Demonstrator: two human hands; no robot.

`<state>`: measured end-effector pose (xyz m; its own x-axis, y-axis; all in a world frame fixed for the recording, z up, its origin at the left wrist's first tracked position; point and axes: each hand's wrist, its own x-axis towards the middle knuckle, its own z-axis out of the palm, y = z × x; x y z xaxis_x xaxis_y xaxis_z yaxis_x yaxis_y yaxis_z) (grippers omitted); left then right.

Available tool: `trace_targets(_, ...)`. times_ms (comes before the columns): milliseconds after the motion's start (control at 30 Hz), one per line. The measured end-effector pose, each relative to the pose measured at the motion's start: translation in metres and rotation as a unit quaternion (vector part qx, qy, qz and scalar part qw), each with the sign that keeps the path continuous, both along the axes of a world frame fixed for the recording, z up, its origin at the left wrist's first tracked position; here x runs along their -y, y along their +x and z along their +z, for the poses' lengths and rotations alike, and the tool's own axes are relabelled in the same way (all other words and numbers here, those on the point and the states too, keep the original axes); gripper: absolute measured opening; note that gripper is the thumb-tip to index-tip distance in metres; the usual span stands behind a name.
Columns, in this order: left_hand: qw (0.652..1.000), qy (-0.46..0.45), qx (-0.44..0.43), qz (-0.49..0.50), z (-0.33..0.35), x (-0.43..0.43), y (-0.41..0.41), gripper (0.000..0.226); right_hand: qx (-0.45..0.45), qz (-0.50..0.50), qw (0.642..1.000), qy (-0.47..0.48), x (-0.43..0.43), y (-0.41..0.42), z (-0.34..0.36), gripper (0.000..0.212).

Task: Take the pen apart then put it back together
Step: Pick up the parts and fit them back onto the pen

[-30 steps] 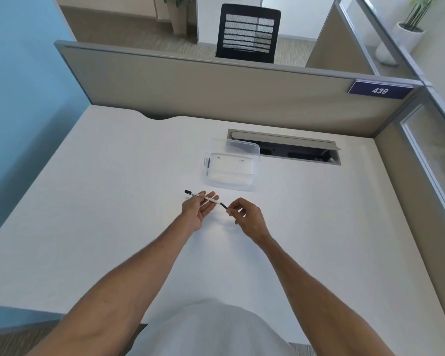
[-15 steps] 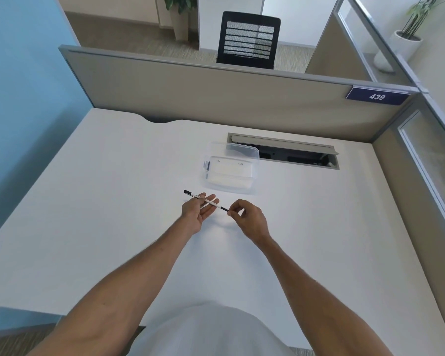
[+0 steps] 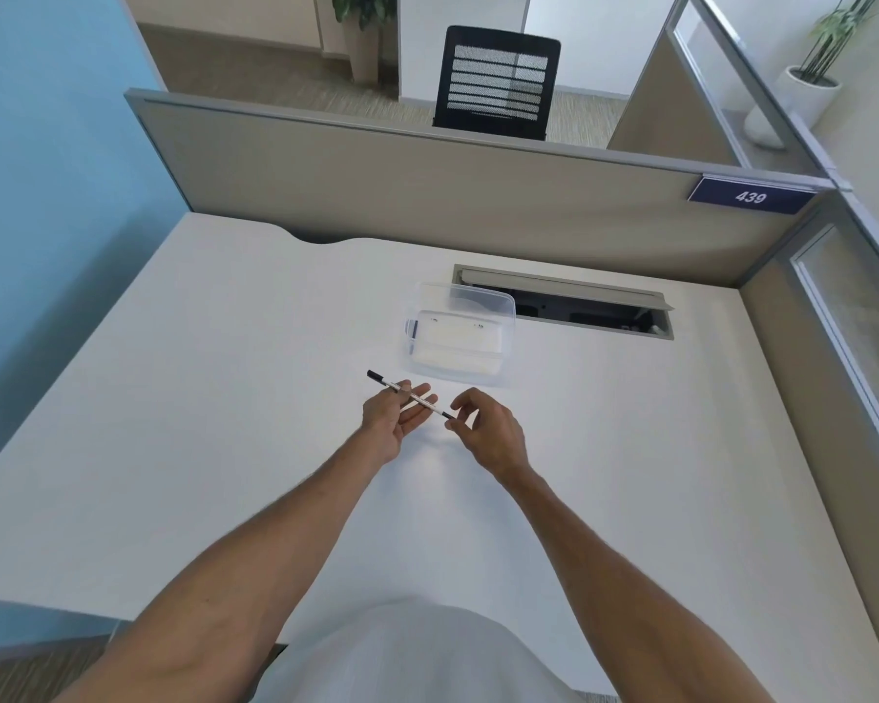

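A slim white pen (image 3: 413,395) with black ends lies across the fingers of my left hand (image 3: 391,418), just above the white desk (image 3: 224,398). That hand is palm up with the fingers spread, and the pen's far black end sticks out to the upper left. My right hand (image 3: 485,431) pinches the pen's near black tip between thumb and forefinger. The pen looks whole, in one piece.
A clear plastic box (image 3: 460,334) stands just behind the hands. Behind it an open cable slot (image 3: 579,307) is cut into the desk. Beige partitions (image 3: 427,190) wall the desk at the back and right; a blue wall is on the left.
Both hands and the pen stay almost where they were. My right hand's fingers have closed in on the pen's near tip.
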<state>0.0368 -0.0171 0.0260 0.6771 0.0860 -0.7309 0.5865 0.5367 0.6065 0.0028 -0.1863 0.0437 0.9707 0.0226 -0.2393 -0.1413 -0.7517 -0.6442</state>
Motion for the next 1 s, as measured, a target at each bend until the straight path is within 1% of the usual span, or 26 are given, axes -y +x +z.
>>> trace_targets(33, 1.000, 0.000, -0.001, -0.002, 0.001, 0.000, 0.000, 0.028, 0.000, 0.002, 1.000, 0.000, 0.000, 0.000, 0.001, 0.025)
trace_targets(133, 1.000, -0.007, -0.005, -0.009, 0.003, 0.001, 0.000, 0.016, 0.005, 0.010, 1.000, -0.004, -0.001, 0.001, 0.001, 0.027)
trace_targets(167, 1.000, -0.009, -0.006, -0.011, 0.002, 0.002, -0.001, 0.016, 0.006, 0.012, 1.000, -0.005, -0.001, 0.001, 0.001, 0.027)
trace_targets(267, 1.000, -0.007, -0.003, -0.022, 0.000, 0.007, -0.003, 0.030, 0.010, 0.018, 1.000, -0.004, -0.003, 0.002, 0.001, 0.026)
trace_targets(300, 1.000, -0.007, -0.002, -0.024, 0.000, 0.009, -0.003, 0.030, 0.012, 0.018, 1.000, -0.004, -0.003, 0.002, 0.001, 0.025)
trace_targets(400, 0.999, -0.020, -0.004, -0.027, 0.000, 0.009, -0.002, 0.017, 0.014, 0.007, 1.000, -0.001, -0.003, 0.002, -0.002, 0.019)
trace_targets(467, 0.999, -0.026, -0.005, -0.033, -0.001, 0.007, -0.001, 0.015, 0.013, -0.014, 0.999, 0.030, -0.001, 0.002, -0.006, 0.016)
trace_targets(533, 0.999, -0.022, -0.004, -0.037, -0.002, 0.005, 0.000, 0.016, 0.015, -0.056, 0.993, 0.101, 0.002, 0.001, -0.008, 0.014)
trace_targets(633, 1.000, -0.019, -0.006, -0.020, -0.003, 0.001, 0.000, 0.018, 0.012, -0.122, 0.970, 0.208, 0.008, 0.001, -0.007, 0.013)
trace_targets(700, 1.000, -0.015, -0.007, -0.003, -0.004, -0.003, 0.000, 0.027, -0.013, -0.159, 0.953, 0.258, 0.013, 0.002, -0.007, 0.015)
trace_targets(767, 1.000, -0.006, -0.005, -0.008, -0.006, -0.005, -0.001, 0.039, -0.038, -0.194, 0.936, 0.292, 0.019, 0.003, -0.008, 0.019)
trace_targets(833, 0.999, 0.013, 0.002, -0.050, -0.007, -0.005, -0.004, 0.042, -0.051, -0.239, 0.910, 0.335, 0.024, 0.003, -0.011, 0.025)
trace_targets(900, 0.993, 0.033, 0.015, -0.109, -0.008, -0.006, -0.007, 0.040, -0.053, -0.288, 0.877, 0.382, 0.027, 0.003, -0.012, 0.028)
trace_targets(933, 0.989, 0.041, 0.022, -0.141, -0.009, -0.005, -0.008, 0.039, -0.053, -0.307, 0.862, 0.401, 0.028, 0.003, -0.013, 0.026)
trace_targets(1000, 0.978, 0.056, 0.027, -0.199, -0.010, -0.004, -0.011, 0.039, -0.056, -0.332, 0.835, 0.436, 0.029, 0.004, -0.012, 0.015)
